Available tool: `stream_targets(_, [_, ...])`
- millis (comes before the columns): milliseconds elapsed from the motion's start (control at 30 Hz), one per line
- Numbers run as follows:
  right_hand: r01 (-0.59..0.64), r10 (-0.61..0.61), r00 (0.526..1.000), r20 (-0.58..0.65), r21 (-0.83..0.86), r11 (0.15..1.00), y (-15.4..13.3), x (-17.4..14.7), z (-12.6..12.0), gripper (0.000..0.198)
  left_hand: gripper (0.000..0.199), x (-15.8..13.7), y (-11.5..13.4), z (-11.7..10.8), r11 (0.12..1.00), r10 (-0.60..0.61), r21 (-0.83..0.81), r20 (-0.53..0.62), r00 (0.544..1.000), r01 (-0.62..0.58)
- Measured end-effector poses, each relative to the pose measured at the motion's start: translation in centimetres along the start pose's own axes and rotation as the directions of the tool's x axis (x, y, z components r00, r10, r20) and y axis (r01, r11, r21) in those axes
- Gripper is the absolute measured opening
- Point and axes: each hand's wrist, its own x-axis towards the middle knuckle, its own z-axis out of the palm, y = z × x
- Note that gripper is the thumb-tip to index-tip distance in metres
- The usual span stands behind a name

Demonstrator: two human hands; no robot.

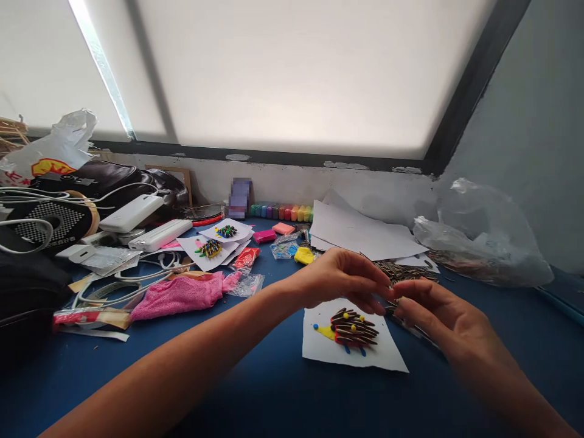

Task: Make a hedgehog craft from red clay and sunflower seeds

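Note:
My left hand [349, 281] and my right hand [440, 316] meet at the fingertips above the blue table. The fingers of both are pinched together; a tiny pale bit seems to be between them, too small to name. Just below lies a white paper square [314, 350] bearing a hedgehog figure [353, 331]. Its spines are dark striped seeds, like sunflower seeds, set in red clay. A yellow clay snout, a blue nose, blue feet and several yellow balls show on it. Behind my hands is a heap of the same seeds [404, 271], partly hidden by them.
White sheets [365, 225] and a clear plastic bag [493, 243] stand behind. Colored clay blocks [283, 212] line the wall. Two more seed figures on paper [210, 248], a yellow clay lump [304, 255], a pink cloth [182, 296], power banks [159, 235] and cables crowd the left.

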Motion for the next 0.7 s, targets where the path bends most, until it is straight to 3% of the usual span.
stream_targets(200, [0.013,-0.013,1.000,-0.005,-0.001,1.000,0.1,0.0,0.4,0.044,0.023,-0.1,-0.2,1.1,0.997,-0.076,0.002,0.056,0.996,0.076])
stream_targets(333, [0.024,-0.024,1.000,-0.015,0.003,1.000,0.4,0.0,0.4,0.040,0.028,0.0,0.0,0.9,0.995,-0.052,0.083,-0.030,0.998,0.054])
stream_targets(467, [0.134,-0.134,0.989,-0.068,-0.009,0.991,0.2,-0.1,0.4,0.022,0.030,0.0,0.1,0.3,0.996,-0.013,0.089,-0.071,0.997,0.019])
stream_targets(567, [0.200,-0.202,0.979,-0.027,-0.054,0.978,0.0,-0.3,0.2,0.019,0.032,0.0,0.1,0.3,0.997,-0.037,0.071,-0.073,0.997,0.042])
stream_targets(700, [0.185,-0.177,0.982,0.068,-0.136,0.973,-0.2,-0.4,0.1,0.032,0.036,0.0,0.1,0.4,0.994,-0.072,0.073,-0.086,0.994,0.078])
